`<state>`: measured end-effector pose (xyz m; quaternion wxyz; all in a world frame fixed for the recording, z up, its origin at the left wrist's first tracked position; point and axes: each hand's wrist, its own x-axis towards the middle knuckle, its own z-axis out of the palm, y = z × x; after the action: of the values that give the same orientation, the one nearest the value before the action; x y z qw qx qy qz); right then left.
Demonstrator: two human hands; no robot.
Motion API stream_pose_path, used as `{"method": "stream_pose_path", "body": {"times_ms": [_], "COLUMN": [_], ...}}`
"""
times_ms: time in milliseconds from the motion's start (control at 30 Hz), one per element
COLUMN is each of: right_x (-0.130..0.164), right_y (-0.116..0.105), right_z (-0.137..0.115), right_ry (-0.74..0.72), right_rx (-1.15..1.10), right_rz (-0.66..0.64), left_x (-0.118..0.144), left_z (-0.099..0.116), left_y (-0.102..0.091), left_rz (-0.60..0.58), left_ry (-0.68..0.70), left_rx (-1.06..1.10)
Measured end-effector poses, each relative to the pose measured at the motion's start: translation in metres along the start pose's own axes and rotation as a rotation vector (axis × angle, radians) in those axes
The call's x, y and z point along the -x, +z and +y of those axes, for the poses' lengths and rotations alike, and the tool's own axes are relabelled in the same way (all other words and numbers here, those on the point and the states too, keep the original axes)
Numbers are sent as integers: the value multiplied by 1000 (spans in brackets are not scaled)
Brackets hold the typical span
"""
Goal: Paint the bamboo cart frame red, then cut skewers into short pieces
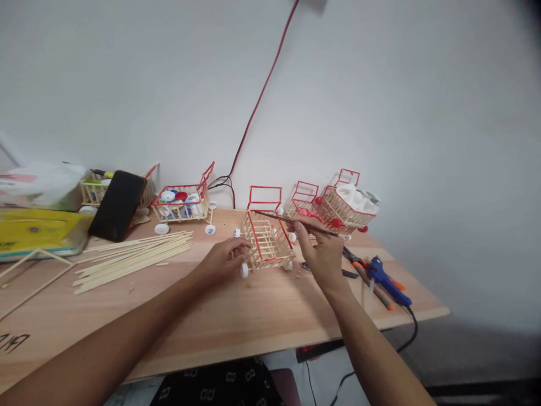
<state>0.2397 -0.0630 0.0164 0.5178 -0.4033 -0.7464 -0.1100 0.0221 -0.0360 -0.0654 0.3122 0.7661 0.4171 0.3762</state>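
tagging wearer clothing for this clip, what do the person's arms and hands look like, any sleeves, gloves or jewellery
Both arms are bare from the lower edge of the picture to the fingers: no sleeves in view. The left hand and right hand wear no gloves, and no rings, watch or bracelets can be seen. No markings show on either forearm.

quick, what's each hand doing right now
Left hand: fingers on the small stick cart, steadying it.
Right hand: closed on a thin brush.

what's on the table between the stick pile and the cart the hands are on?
Head view: only the left hand, which touches the cart. The table between it and the stick pile is bare wood.
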Motion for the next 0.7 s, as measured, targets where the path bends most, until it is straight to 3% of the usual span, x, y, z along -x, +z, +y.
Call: {"method": "stream_pose_path", "body": {"times_ms": [167, 467, 700], "right_x": [3, 6, 1], "right_y": [-6, -18, -21], "right_z": [7, -2, 12], "right_ry": [35, 97, 104], "right_rx": [83, -18, 3], "right_rz": [22, 79, 101], "left_x": [0, 0, 0], "left_z": [-1, 1, -2], "left_y": [0, -1, -1], "left_rz": [-5, 2, -5], "left_ry": [10, 1, 10], "left_rx": [9, -3, -15]}}
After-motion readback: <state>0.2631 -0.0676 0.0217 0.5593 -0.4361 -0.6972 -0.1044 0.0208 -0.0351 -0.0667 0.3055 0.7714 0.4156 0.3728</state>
